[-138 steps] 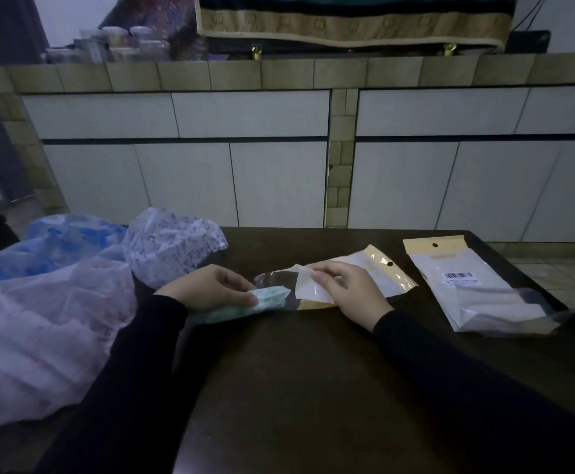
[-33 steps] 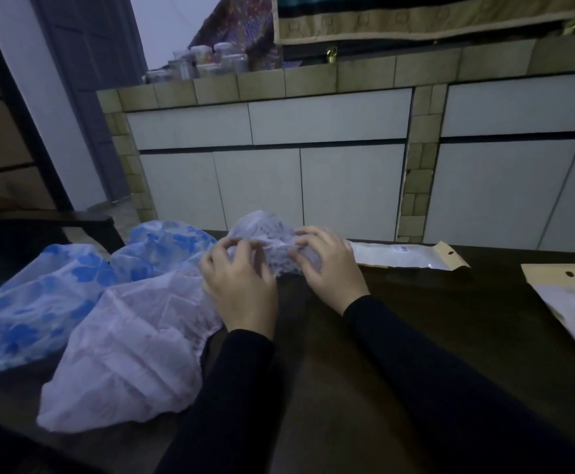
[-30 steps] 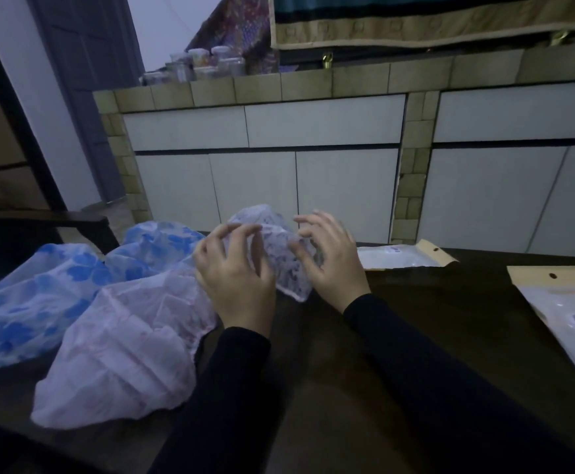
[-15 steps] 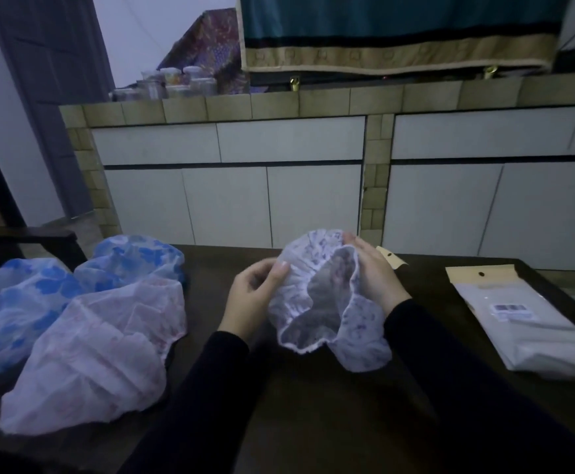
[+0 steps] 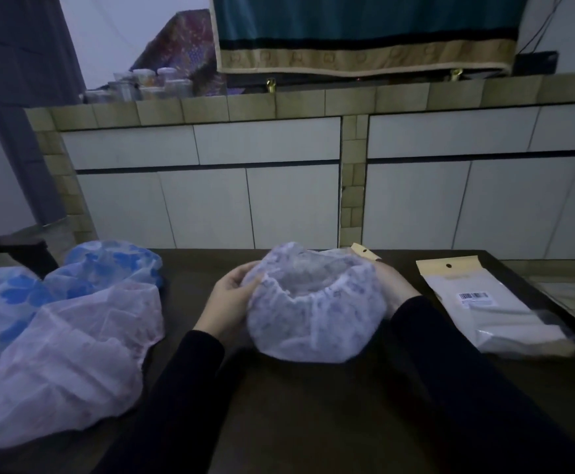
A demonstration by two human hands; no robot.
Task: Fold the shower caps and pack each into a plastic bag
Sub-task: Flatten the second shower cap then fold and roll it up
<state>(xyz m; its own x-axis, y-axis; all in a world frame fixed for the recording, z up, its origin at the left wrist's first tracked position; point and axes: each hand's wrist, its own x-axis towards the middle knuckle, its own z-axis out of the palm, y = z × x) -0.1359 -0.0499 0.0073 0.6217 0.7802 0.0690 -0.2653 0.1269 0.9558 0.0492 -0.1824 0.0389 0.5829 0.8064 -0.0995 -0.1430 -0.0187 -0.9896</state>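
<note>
A white shower cap with a purple print [image 5: 313, 316] is held over the dark table [image 5: 313, 422], its elastic opening facing up. My left hand [image 5: 228, 299] grips its left edge, thumb on the rim. My right hand [image 5: 393, 285] holds the right side and is mostly hidden behind the cap. A pinkish cap [image 5: 70, 364] and a blue-flowered cap [image 5: 15, 302] lie in a heap at the left. Behind the held cap, the yellow header of a packed bag [image 5: 363, 251] peeks out. Plastic bags [image 5: 484, 302] with yellow headers lie stacked at the right.
The table's far edge runs just behind my hands, and its right edge passes beside the bag stack. A tiled counter with white panels [image 5: 279, 186] stands beyond the table. A dark chair [image 5: 12, 251] stands at the far left.
Both hands took the purple-print cap from the heap and brought it to the table's middle, where it now sits spread with the opening up. The packed bag lies behind it.
</note>
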